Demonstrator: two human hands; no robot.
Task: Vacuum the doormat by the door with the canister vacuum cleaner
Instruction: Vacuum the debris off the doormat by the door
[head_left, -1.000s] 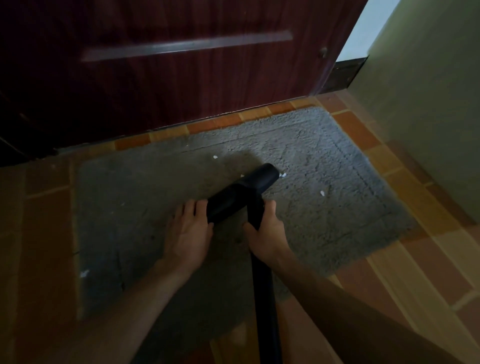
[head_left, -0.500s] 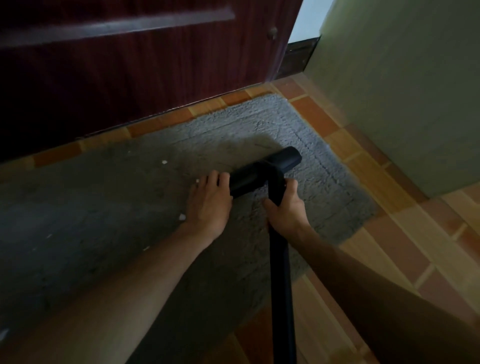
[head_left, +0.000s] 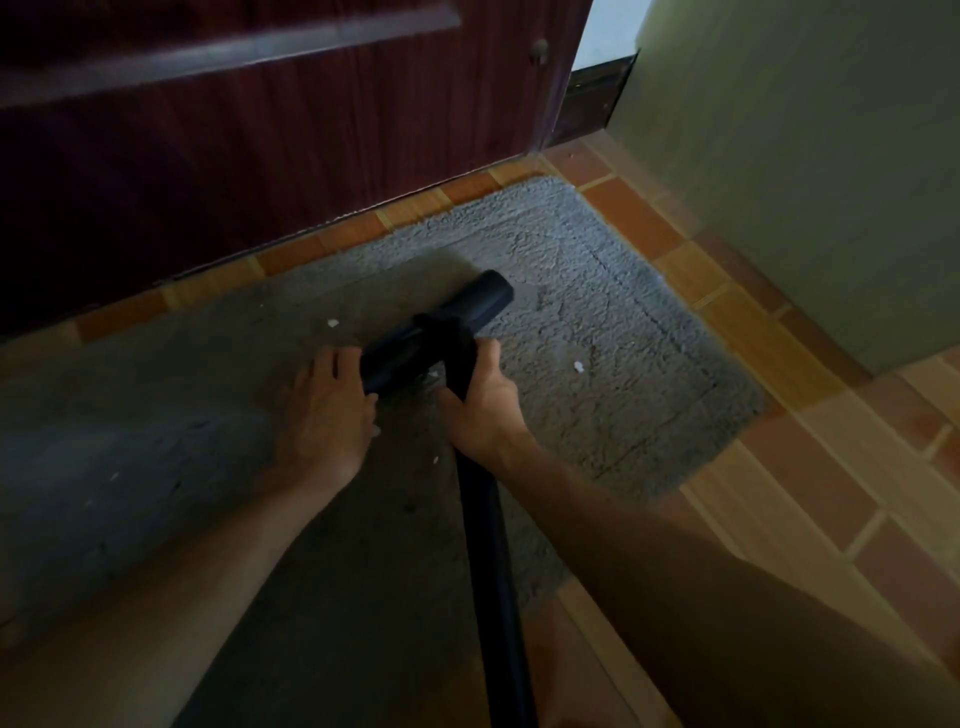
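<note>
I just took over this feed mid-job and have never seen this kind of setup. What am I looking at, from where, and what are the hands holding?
There is no robot here: the one view comes from a camera worn on a person's head, looking down at their bare hands. A grey doormat lies on a tiled floor before a dark red door. The right hand grips the black vacuum wand just behind the floor nozzle, which rests on the mat. The left hand lies flat on the mat, fingertips touching the nozzle's end. Small white crumbs remain scattered on the mat.
</note>
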